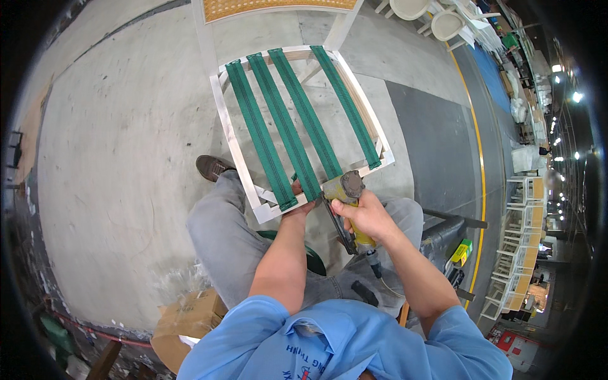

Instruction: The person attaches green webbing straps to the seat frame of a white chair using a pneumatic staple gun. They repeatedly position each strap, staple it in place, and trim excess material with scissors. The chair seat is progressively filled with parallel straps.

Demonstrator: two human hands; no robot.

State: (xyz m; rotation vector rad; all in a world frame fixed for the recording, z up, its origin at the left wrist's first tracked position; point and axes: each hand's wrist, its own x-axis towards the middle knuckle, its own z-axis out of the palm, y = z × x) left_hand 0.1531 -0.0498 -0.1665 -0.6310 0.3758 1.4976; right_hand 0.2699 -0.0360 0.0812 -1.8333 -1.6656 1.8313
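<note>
A white wooden chair frame (pixel 227 120) stands in front of me. Green webbing straps run from its back rail toward its front rail, including one strap (pixel 259 133) on the left and a separate one (pixel 347 104) on the right. At the front rail, my left hand (pixel 303 204) is closed by the ends of the middle straps, its fingers partly hidden beneath the webbing. My right hand (pixel 373 220) is wrapped round the handle of a yellow pneumatic staple gun (pixel 349 186). The gun's nose is over the front rail, close to the end of the third strap.
An air hose fitting (pixel 375 263) hangs from the gun. Green webbing (pixel 315 261) lies between my legs. A cardboard box (pixel 190 320) stands at lower left, a yellow-green small box (pixel 462 252) at right. White chairs (pixel 446 25) and stacked chair frames (pixel 516 247) stand farther off.
</note>
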